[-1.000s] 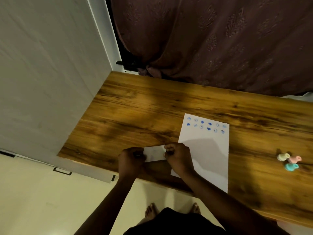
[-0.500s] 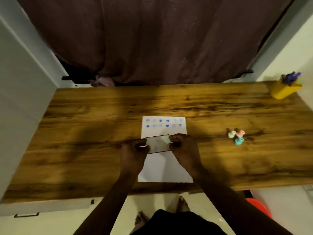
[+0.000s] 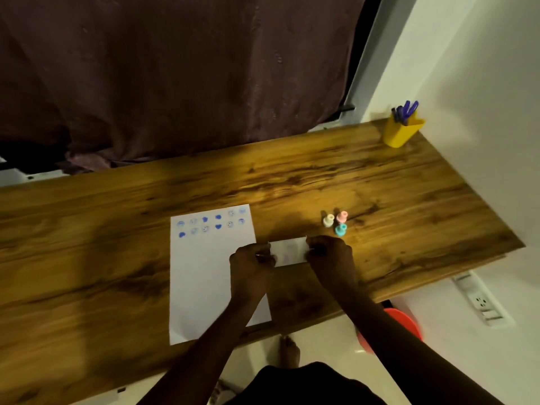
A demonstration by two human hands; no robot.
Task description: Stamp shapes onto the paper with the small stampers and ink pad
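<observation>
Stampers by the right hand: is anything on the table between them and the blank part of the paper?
Only the hands' own load. The left hand and right hand hold a small pale case, likely the ink pad, between the three stampers and the paper. Otherwise bare wooden table.

A long wood-grain tabletop [image 3: 350,176] runs across a dim room, lit warmly near its middle. Behind its far edge hangs a dark maroon patterned curtain [image 3: 181,77]. A white wall [image 3: 479,68] meets the tabletop's right end, with a white socket strip [image 3: 479,299] lower down above pale floor [image 3: 455,361].
</observation>
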